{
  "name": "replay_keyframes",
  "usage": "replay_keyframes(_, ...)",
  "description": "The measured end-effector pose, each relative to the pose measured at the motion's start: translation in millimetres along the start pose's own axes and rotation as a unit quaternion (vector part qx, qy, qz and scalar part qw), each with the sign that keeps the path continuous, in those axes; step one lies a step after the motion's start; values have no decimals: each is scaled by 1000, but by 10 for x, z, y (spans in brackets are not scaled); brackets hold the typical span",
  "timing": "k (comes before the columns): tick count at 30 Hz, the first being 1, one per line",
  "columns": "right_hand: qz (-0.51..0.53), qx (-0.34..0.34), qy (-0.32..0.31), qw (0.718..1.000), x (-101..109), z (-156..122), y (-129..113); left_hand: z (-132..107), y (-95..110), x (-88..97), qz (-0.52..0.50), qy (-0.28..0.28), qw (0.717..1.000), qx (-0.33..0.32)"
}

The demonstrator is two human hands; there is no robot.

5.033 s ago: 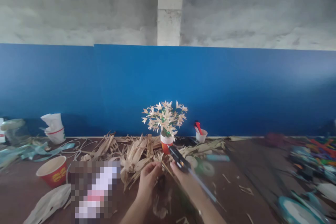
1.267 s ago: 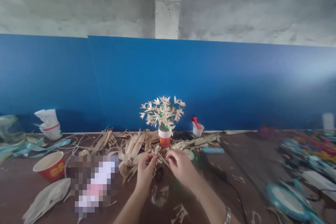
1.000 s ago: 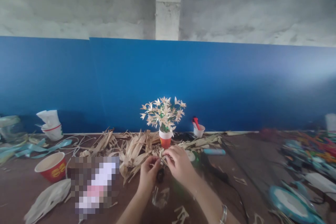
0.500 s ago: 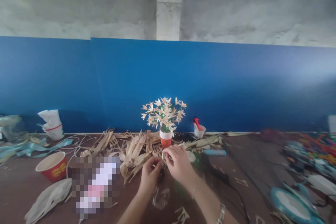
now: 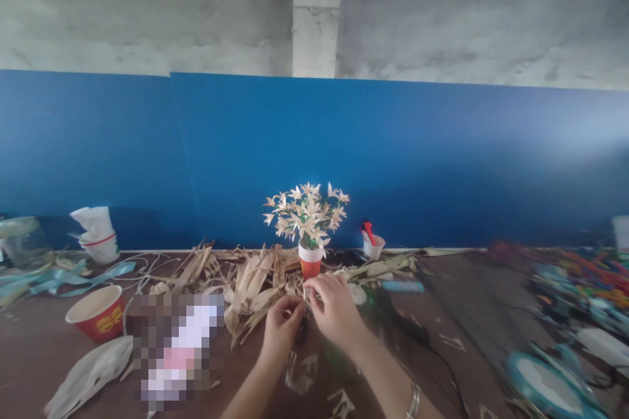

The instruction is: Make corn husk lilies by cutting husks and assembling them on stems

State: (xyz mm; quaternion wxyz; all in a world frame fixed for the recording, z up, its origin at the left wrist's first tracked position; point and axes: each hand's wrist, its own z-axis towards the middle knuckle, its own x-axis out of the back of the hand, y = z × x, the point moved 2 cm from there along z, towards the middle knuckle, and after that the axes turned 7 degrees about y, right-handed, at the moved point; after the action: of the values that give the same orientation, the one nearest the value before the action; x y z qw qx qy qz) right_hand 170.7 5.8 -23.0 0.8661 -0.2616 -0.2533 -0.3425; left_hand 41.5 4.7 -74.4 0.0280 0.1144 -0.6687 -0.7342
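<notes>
My left hand [image 5: 284,319] and my right hand [image 5: 333,304] meet low over the table, fingertips almost touching. Thumb and fingers of the right pinch a small pale strip [image 5: 305,291], too small to name surely. The left is curled in a pinch as well, and what it grips is hidden. Just beyond them stands a red and white paper cup [image 5: 310,265] holding a bunch of cream-coloured flowers [image 5: 309,213] that look made of husk. Dry corn husks [image 5: 253,278] lie heaped to the left of that cup.
At left are a red paper bowl [image 5: 97,314], a loose husk piece [image 5: 91,376] and blue ribbon [image 5: 73,278]. A white cup [image 5: 373,247] with a red-handled tool stands behind. A ribbon roll [image 5: 548,385] lies at right, near coloured clutter [image 5: 590,278]. A blue panel [image 5: 246,144] borders the back.
</notes>
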Motion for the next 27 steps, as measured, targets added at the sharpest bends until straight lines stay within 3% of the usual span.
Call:
replay_keyframes(22, 23, 7, 13, 1000, 11, -15, -59, -7, -7, 15, 83, 8, 993, -80)
replay_keyframes(27, 76, -26, 51, 995, 37, -71, -24, 18, -54, 42, 83, 29, 991, -100)
